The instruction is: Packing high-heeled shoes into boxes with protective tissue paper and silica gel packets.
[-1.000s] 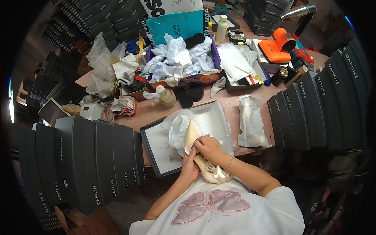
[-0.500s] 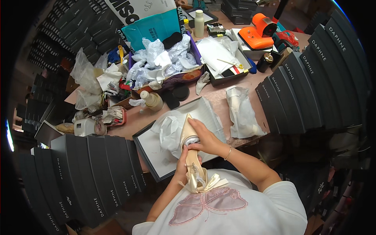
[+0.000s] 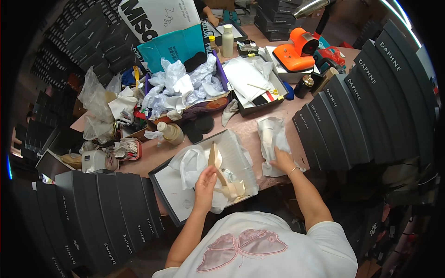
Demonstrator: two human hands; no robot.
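Note:
A cream pointed shoe (image 3: 216, 163) with a satin bow and beaded strap lies on its side in an open shoebox (image 3: 249, 175) lined with white tissue paper. My left hand (image 3: 205, 184) is closed at the shoe's sole, with its fingertips against the edge. To the right of the box, a second pale shoe wrapped in thin white paper (image 3: 273, 139) rests on the table. My right hand (image 3: 282, 161) grips the lower part of this wrapping. Crumpled tissue (image 3: 191, 164) sits in the box beside the unwrapped shoe.
Dark shoebox stacks stand at the left (image 3: 99, 217) and right (image 3: 343, 120). Behind are a bin of crumpled paper (image 3: 185, 85), a tray of papers (image 3: 259, 104), a cream bottle (image 3: 170, 133), black pads (image 3: 197, 127) and an orange device (image 3: 294, 51). Another person's hand (image 3: 212, 19) shows at the back.
The unwrapped shoe has gone from both hands in front of my chest down into the box. My right hand has left it and moved right onto the paper-wrapped shoe.

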